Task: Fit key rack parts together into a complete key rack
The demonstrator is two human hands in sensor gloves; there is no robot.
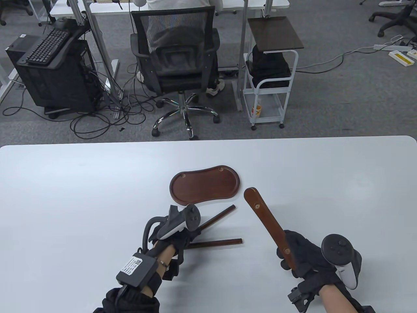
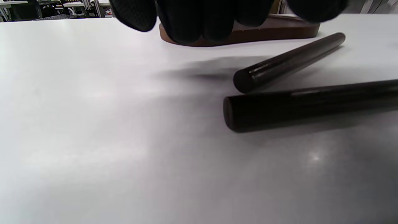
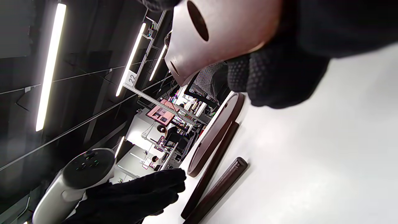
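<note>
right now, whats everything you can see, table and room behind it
tray base: 1, dark brown wood, bean-shaped, lying flat mid-table
dowel rods: 2, dark brown, lying on the table in front of the tray, near ends close together under the left hand
flat bar: 1, brown wood with holes, held up off the table by the right hand
table: 1, white
office chair: 1, black mesh, someone seated in it, behind the table
rolling cart: 1, white frame, dark top, right of the chair
computer tower: 1, black, keyboard on top, far left
left hand: 1, black glove, above the rods' near ends; contact unclear
right hand: 1, black glove, grips the bar's lower end
</note>
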